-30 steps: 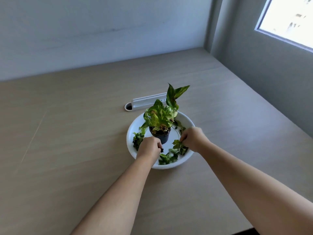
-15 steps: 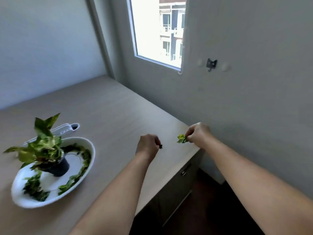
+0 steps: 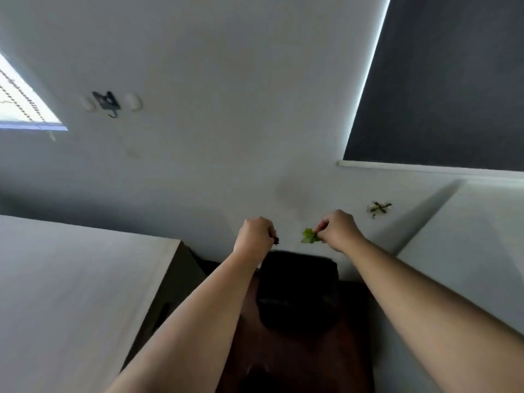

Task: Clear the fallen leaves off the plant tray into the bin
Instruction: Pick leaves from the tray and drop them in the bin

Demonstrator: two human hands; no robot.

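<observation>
Fingers (image 3: 322, 226) of the right hand (image 3: 338, 229) are clenched in a pinch on a green leaf (image 3: 309, 236), which hangs free inboard of the tips, pointing toward the other hand. The left hand (image 3: 255, 236) is curled likewise, its fingers grasping a dark fragment (image 3: 275, 241) that only just protrudes. Whether this is a dried leaf or a piece of stem cannot be determined. Both hands are held level, a short gap between them, clear of any surface. Beneath the fingertips, and a little nearer the person, stands the bin (image 3: 300, 293), a dark container on the floor (image 3: 283, 364). Judgement: the pinch grips suit light, flimsy debris, and the hands are stationed above the bin so that whatever they let go falls inside. The fingers appear to sit toward its far rim, so a drifting leaf could land behind it. The bin's interior is black and blurred; contents not established. Outboard of the left hand lies the bench (image 3: 71, 279), cut off by the frame edge. Outboard of the right hand is a white slab (image 3: 467, 251) of unidentified purpose. The plant tray is not in view, so the leaf remaining on it cannot be assessed.
</observation>
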